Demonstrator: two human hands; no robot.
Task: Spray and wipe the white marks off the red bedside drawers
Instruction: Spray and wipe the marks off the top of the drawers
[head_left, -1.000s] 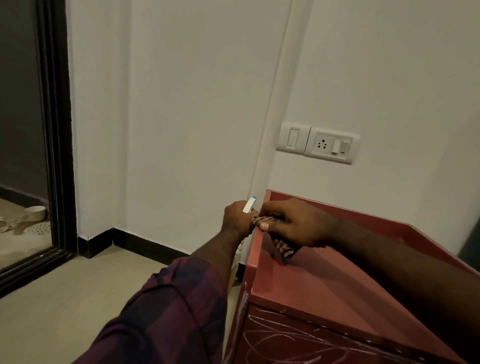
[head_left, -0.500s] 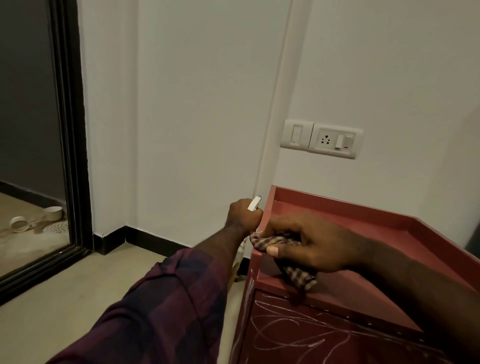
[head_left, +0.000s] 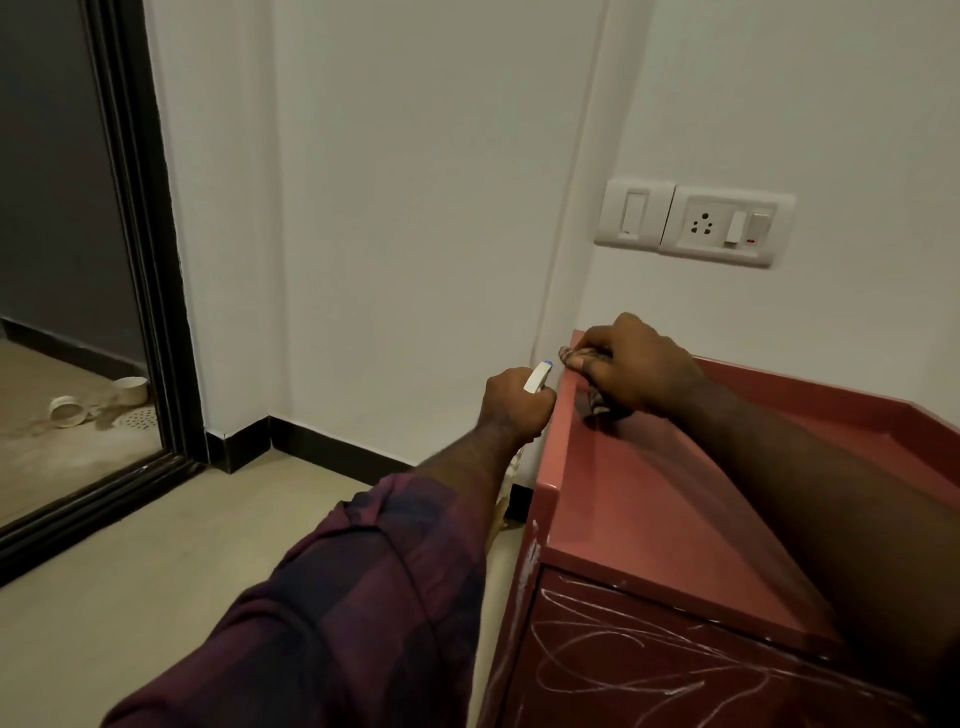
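Observation:
The red bedside drawers (head_left: 654, 514) stand at the lower right against the wall. White scribbled marks (head_left: 639, 654) cover the drawer front and the left front edge. My right hand (head_left: 631, 366) grips a checked cloth (head_left: 574, 358) on the back left corner of the top rim. My left hand (head_left: 511, 402) holds a spray bottle just left of the drawers; only its white nozzle with a blue tip (head_left: 537, 376) shows, the bottle body is hidden behind my hand.
A white switch and socket plate (head_left: 696, 223) is on the wall above the drawers. A black-framed doorway (head_left: 140, 249) at the left opens onto a floor with a drain and white cups (head_left: 96, 408). Beige floor lies left of the drawers.
My right hand has slid the cloth from the front left of the top back along the left rim to the rear corner. My left hand kept the bottle beside the drawers.

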